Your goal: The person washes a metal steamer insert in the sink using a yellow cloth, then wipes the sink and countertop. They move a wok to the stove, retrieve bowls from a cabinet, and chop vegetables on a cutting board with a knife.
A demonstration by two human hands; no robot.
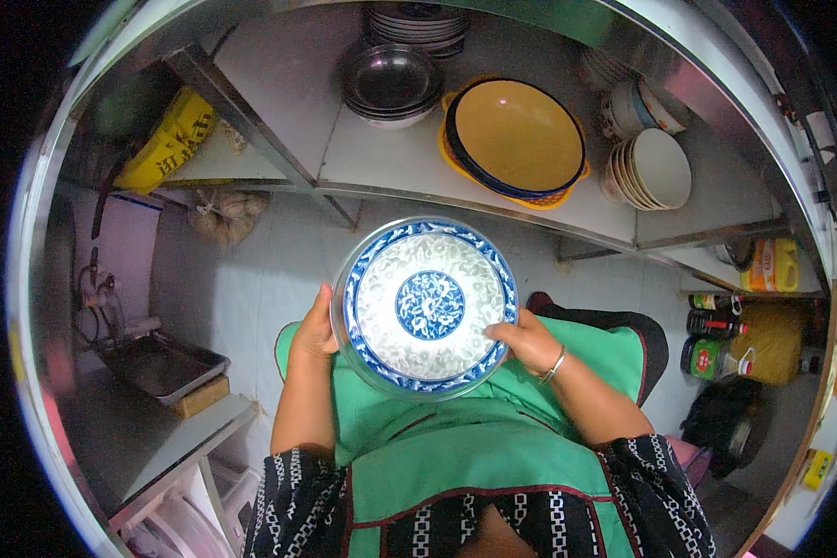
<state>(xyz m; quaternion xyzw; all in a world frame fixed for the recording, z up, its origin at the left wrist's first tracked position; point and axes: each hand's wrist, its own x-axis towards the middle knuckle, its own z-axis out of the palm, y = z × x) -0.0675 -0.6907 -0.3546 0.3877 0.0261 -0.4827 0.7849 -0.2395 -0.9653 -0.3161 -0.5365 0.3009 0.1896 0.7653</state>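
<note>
A round plate with a blue floral border and a blue flower medallion in its white middle is held in front of my green apron. A see-through rim shows around its edge, so a glass dish or lid seems to lie with it; which one I cannot tell. My left hand grips the left edge, thumb up along the side and most fingers hidden. On the opposite edge my right hand has its thumb over the rim, with the other fingers out of sight. A bracelet circles the right wrist.
Ahead, a shelf carries a dark bowl on a stack, a large yellow dish and stacked white bowls. A metal tray sits on the left counter. Several bottles stand at right.
</note>
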